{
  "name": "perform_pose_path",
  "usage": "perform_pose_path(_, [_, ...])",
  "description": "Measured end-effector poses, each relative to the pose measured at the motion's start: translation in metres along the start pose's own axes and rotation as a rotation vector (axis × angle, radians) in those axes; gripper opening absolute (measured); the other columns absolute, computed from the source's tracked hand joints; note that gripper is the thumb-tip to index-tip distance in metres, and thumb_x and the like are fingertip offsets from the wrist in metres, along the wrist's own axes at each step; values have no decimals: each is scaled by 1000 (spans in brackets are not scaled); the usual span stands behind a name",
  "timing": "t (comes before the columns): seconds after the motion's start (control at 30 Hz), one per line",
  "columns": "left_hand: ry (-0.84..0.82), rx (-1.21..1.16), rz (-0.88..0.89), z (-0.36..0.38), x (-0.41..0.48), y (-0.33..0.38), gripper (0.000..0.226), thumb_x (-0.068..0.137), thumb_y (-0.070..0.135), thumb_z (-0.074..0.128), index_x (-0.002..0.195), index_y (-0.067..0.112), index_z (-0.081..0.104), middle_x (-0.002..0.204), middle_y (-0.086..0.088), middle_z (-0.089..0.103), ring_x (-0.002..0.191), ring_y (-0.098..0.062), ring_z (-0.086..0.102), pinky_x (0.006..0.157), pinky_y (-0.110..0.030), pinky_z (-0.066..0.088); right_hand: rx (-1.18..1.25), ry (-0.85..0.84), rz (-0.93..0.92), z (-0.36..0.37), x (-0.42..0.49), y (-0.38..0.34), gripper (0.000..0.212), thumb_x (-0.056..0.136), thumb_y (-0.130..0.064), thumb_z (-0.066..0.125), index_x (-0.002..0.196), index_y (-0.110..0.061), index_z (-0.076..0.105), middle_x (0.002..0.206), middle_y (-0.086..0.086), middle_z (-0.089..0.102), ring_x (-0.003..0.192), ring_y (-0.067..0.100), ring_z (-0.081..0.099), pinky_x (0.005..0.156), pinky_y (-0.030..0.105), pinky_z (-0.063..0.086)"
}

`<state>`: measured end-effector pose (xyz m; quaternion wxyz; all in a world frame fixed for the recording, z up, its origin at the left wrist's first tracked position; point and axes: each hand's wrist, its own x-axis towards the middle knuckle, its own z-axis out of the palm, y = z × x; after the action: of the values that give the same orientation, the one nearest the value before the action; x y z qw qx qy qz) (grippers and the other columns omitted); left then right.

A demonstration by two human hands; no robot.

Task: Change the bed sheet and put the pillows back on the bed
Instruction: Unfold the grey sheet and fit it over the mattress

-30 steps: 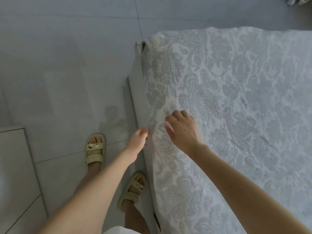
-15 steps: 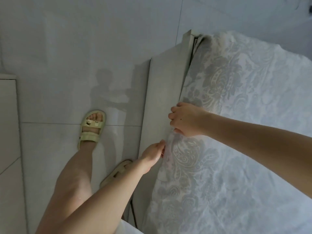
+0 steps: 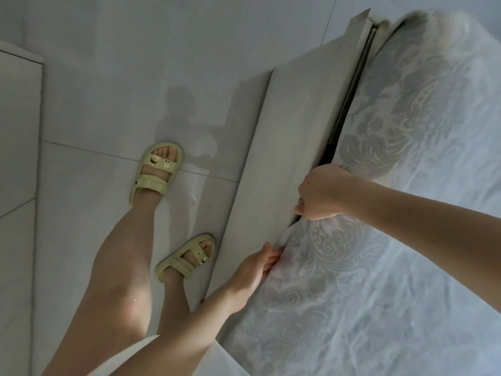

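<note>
From the head camera, looking down: the bed sheet (image 3: 393, 267), pale with a grey floral pattern, lies spread over the mattress on the right of the picture. Its near edge runs along the bed's side rail (image 3: 284, 145). That edge is the long axis that matters, slanting from low centre up to the far corner at top right.

Both hands are on the line. The left hand (image 3: 250, 270) is the nearer one, low on the edge, its fingertips (image 3: 272, 259) pinching a small fold of fabric right against the rail. The right hand (image 3: 321, 195) is a little farther up the same edge. It is balled up tight over the sheet's border, knuckles toward the rail, just where the dark gap (image 3: 349, 90) between rail and mattress opens. The fingers are tucked out of sight, so I read it as a grip on the hem.

From both hands, the untucked run of sheet lies up and away toward that far corner. By my judgement the coming move follows the gap in that direction, right hand leading.

No pillows are in view.
</note>
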<state>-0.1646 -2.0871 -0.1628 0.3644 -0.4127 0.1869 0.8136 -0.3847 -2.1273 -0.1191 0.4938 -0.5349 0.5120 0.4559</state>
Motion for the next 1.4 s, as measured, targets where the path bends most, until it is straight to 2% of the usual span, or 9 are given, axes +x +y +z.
perform_pose_path(0.13, [-74, 104, 3, 15, 8, -8, 65, 91, 70, 18, 119, 33, 63, 117, 13, 65, 108, -3, 59, 99, -23, 43, -3, 39, 23, 5, -9, -1, 47, 99, -47, 26, 79, -13, 51, 80, -2, 48, 79, 19, 49, 66, 29, 36])
perform_pose_path(0.33, [-114, -23, -27, 40, 25, -4, 81, 76, 85, 18, 138, 40, 43, 143, 9, 45, 130, -8, 43, 113, -33, 29, -107, 29, -26, 12, -2, -31, 55, 100, -49, 19, 105, -12, 60, 116, 8, 61, 110, 27, 55, 81, 34, 38])
perform_pose_path(0.57, [115, -138, 157, 6, -1, -13, 61, 98, 55, 13, 111, 20, 62, 118, 1, 64, 109, -14, 60, 91, -25, 46, -41, 79, 14, 33, 11, -59, 61, 99, -52, 15, 75, -11, 54, 105, 10, 64, 107, 27, 58, 93, 38, 41])
perform_pose_path(0.7, [365, -231, 289, -1, -12, -62, 42, 104, 31, 29, 94, 11, 65, 100, -10, 68, 94, -21, 64, 88, -33, 50, -49, 131, 71, 39, 7, -64, 60, 99, -53, 17, 103, -12, 61, 119, 11, 61, 114, 29, 54, 97, 38, 38])
perform_pose_path(0.87, [181, -110, 283, 15, -13, -96, 38, 103, 37, 28, 104, 26, 65, 103, 11, 68, 94, 0, 63, 76, -13, 47, -43, 137, 180, 40, 11, -74, 63, 97, -58, 18, 123, -14, 56, 127, 8, 57, 118, 28, 52, 96, 38, 37])
perform_pose_path(0.97, [58, -76, 208, 20, -5, -91, 45, 101, 50, 24, 106, 29, 63, 110, 5, 68, 102, -8, 62, 93, -24, 47, -56, 266, 136, 44, 6, -81, 54, 99, -53, 18, 99, -16, 58, 110, 6, 64, 100, 24, 57, 97, 40, 34])
perform_pose_path(1.07, [-8, -146, 129, 25, 7, -92, 50, 98, 55, 23, 105, 28, 64, 106, 5, 68, 97, -9, 63, 98, -26, 45, -65, 359, 34, 62, -13, -100, 49, 100, -46, 20, 109, -22, 62, 107, -1, 67, 106, 19, 56, 111, 42, 20])
perform_pose_path(1.27, [-23, -161, 97, 20, 16, -105, 56, 98, 56, 27, 129, 21, 57, 129, 0, 60, 120, -13, 54, 111, -33, 34, -197, 125, -25, 95, -11, -136, 53, 98, -51, 19, 105, -26, 66, 109, -6, 67, 110, 17, 55, 107, 40, 27])
perform_pose_path(1.4, [-53, -16, 121, 12, 10, -113, 57, 96, 58, 23, 127, 26, 57, 133, 2, 56, 124, -13, 50, 112, -33, 32, -154, -150, 95, 93, 13, -162, 67, 99, -54, 7, 128, -18, 55, 131, 3, 56, 123, 22, 48, 105, 35, 29])
